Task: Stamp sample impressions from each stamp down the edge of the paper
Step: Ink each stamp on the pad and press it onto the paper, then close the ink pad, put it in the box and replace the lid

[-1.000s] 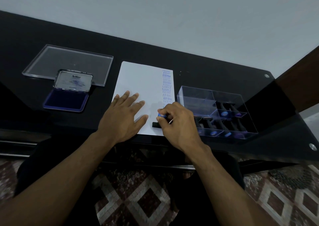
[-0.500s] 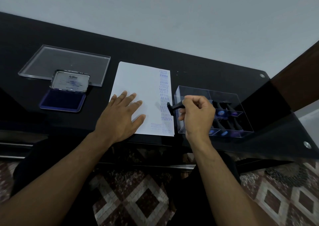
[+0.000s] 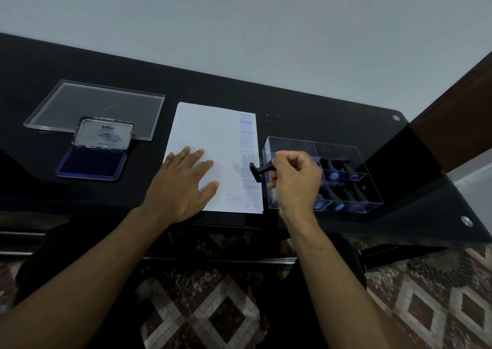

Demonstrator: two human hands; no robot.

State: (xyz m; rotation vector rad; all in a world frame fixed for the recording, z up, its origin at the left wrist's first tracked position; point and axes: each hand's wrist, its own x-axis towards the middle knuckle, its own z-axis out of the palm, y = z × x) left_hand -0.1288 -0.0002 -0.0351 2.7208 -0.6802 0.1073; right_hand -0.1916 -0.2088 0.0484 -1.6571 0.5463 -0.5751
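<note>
Two hands over the white paper (image 3: pixel 207 146) on the black desk (image 3: pixel 306 114); left hand (image 3: pixel 183 183) flat, fingers spread, pressing the paper's near-left part; right hand (image 3: pixel 295 181) at the paper's right edge, its grip closed around the handle of a black stamp (image 3: pixel 259 171); stamp held sideways, its face end over the paper's right edge, lifted clear of the sheet as far as can be judged. Column of blue impressions (image 3: pixel 249 159) runs down the paper's right edge: FRAGILE, SAMPLE, AIR MAIL legible, lower ones blurred. Right of the paper, just beside it: clear compartment box (image 3: pixel 370 186) holding more stamps. Left of the paper: open ink pad (image 3: pixel 91 162), lid raised; beyond it a clear flat lid (image 3: pixel 95 106).
</note>
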